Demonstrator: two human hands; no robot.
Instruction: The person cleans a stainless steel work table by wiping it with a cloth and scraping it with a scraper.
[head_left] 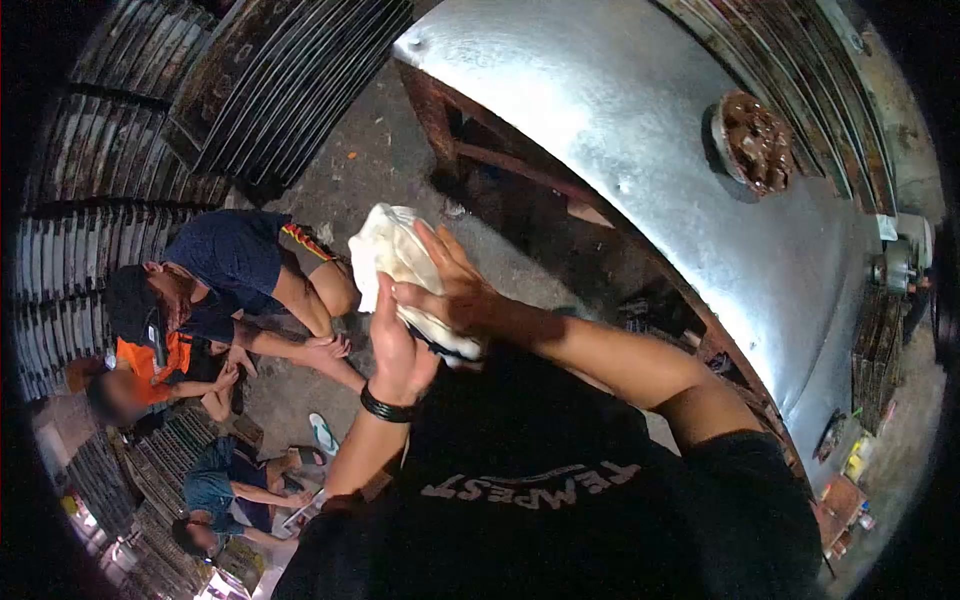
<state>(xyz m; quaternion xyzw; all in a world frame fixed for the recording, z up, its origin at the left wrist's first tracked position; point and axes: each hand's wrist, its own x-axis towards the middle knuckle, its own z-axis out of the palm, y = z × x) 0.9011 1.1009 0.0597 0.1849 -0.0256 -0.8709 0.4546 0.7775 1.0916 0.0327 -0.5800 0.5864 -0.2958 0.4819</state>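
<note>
A bunched white cloth (386, 248) is held in front of my black shirt, with soft folds and a loose lower end. My left hand (398, 345), with a dark bracelet at the wrist, grips it from below; the thumb shows and the other fingers are mostly hidden. My right hand (455, 285) presses on the cloth from the right, its fingers laid along it and its thumb reaching toward my left hand. Both hands are close together, clear of the metal table (640, 150).
A bowl of glossy brown paste (755, 143) stands on the table. Stacked metal trays (300, 80) line the left. Several people crouch or sit at the left, one in a dark cap (138, 300). A sandal (323, 434) lies on the floor.
</note>
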